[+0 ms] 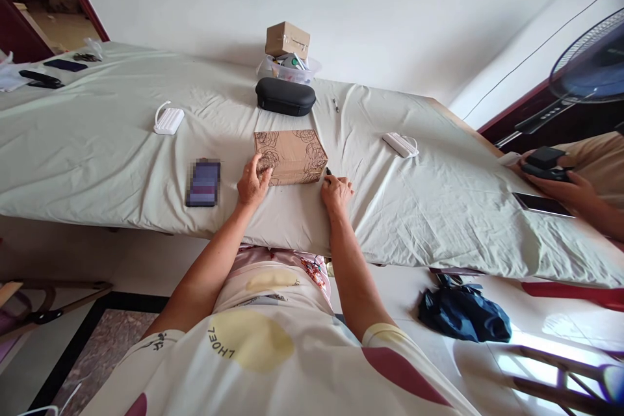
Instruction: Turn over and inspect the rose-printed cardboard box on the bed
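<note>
Evidently, the cardboard box (292,151) is placed on the cloth-covered table (370,214), directly in front of the wearer; it is taken here as the centre of the dial, with twelve o'clock toward the wall. Its corners are decorated with dark, flower-like line drawings, while the middle of its upper face is left plain. The two hands are held apart. At eight o'clock, the box's near left corner is gripped by the left hand (253,183), with the thumb laid on the near face. At four o'clock, a dark pen (328,171) is clasped in the right hand (337,194), its end brought close to the near right corner; whether the box is touched by it cannot be told.

At twelve o'clock, a black case (285,97) is set, backed by a clear plastic bin (312,70) on which a smaller carton (281,39) is perched. A slim pen (336,105) is seen between one and two. White corded devices are placed at three (400,144) and between nine and ten (169,121). A phone (203,185) is laid between eight and nine. Well away at three, a black object (546,157) is held by another person's hands (578,188).
</note>
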The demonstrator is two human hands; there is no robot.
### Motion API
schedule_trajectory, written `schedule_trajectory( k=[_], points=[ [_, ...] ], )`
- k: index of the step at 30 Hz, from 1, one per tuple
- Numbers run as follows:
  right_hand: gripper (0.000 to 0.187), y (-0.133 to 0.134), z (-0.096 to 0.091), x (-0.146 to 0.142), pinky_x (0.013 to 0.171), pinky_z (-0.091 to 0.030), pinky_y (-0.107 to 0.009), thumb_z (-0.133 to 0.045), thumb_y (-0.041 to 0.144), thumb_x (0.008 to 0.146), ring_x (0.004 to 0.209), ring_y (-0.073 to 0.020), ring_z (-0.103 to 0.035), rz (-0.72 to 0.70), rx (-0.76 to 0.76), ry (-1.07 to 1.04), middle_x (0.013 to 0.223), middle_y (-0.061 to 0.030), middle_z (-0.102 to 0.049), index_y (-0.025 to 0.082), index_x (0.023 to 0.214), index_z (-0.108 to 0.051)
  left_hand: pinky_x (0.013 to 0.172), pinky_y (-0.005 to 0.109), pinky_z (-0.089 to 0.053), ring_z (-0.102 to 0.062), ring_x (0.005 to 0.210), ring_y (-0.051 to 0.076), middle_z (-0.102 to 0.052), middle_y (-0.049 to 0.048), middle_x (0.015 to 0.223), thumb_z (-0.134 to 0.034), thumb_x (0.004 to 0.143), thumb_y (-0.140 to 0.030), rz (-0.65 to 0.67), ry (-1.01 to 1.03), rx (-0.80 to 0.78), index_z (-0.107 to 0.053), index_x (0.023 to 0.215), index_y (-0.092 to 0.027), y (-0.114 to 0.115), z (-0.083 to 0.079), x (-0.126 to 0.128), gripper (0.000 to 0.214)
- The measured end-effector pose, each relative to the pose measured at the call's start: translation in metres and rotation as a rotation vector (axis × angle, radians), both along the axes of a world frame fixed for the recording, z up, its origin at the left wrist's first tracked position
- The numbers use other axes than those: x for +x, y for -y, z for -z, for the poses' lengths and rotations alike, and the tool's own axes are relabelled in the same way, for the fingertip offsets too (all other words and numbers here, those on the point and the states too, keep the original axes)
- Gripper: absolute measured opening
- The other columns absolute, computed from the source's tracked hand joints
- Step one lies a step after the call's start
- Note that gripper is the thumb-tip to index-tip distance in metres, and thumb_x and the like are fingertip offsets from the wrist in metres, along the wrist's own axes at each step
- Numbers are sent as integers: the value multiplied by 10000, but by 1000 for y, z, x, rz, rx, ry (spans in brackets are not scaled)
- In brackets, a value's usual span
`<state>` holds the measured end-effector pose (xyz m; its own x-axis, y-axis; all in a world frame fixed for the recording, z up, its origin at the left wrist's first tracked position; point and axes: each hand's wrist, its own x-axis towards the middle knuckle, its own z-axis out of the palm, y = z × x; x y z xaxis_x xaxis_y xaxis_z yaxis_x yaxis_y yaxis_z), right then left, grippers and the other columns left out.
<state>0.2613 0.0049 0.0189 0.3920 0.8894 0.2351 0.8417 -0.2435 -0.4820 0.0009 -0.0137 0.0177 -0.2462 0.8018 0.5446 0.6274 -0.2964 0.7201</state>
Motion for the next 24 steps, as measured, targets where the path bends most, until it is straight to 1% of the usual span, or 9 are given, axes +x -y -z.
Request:
schedule_trajectory(
  k=[3,5,8,11,13,15,18,20,24],
  points=[
    [336,-1,2,1,1032,-418,-499,-584,263,892,1094,-296,-537,-13,26,-7,1141,-131,-636,246,1132,-818,1070,428,-561,-634,1333,298,-655,161,1436,-503,1027,-570,2,-2,-16,-549,1451,-213,0,0,0,556],
    [334,-2,3,1,1032,-419,-495,-589,247,880,1103,-298,-544,-3,27,-20,1145,-136,-639,238,1127,-814,1059,423,-567,-641,1322,296,-659,161,1428,-492,1032,-569,3,-11,-21,-553,1451,-213,-1,1,0,553],
    [375,-5,2,-2,1043,-406,-504,-588,240,869,1135,-304,-544,55,30,-85,1199,-139,-643,233,1194,-775,1056,414,-570,-642,1324,292,-653,169,1440,-485,1034,-574,6,-20,-6,-551,1460,-202,-2,2,-1,570],
    [420,-8,0,-1,1020,-420,-486,-569,264,864,1101,-288,-552,95,119,-211,1177,-127,-650,216,1252,-724,1073,413,-562,-636,1335,284,-648,163,1451,-486,1031,-573,13,-10,1,-539,1472,-212,-3,3,-1,573],
    [419,-10,-1,2,967,-450,-436,-536,265,865,1026,-260,-568,68,213,-310,1091,-102,-651,197,1244,-703,1094,422,-550,-625,1352,283,-639,162,1466,-494,1028,-551,19,1,1,-531,1479,-215,-3,4,-1,563],
    [393,-12,0,5,876,-473,-375,-493,265,876,917,-225,-574,8,291,-425,986,-67,-629,188,1208,-690,1116,432,-537,-609,1375,285,-625,160,1487,-510,1022,-515,22,1,-3,-523,1485,-215,-3,4,-1,552],
    [350,-13,1,8,754,-468,-320,-432,278,903,797,-191,-558,-63,366,-607,886,-34,-577,189,1140,-674,1138,441,-524,-597,1393,289,-615,160,1501,-539,1003,-450,24,-10,-6,-511,1492,-205,-3,4,-2,547],
    [345,-14,1,7,747,-477,-307,-400,292,926,813,-184,-578,-85,419,-680,909,-40,-584,193,1135,-656,1148,444,-518,-594,1397,291,-611,160,1507,-551,989,-414,28,-18,-5,-501,1497,-202,-3,5,-2,552],
    [377,-11,-3,-1,833,-527,-338,-369,329,979,945,-193,-638,-121,536,-703,1099,-85,-645,206,1234,-618,1165,435,-512,-582,1411,287,-610,144,1511,-575,962,-350,18,-35,-5,-489,1506,-213,-2,6,-2,567]
  ],
)
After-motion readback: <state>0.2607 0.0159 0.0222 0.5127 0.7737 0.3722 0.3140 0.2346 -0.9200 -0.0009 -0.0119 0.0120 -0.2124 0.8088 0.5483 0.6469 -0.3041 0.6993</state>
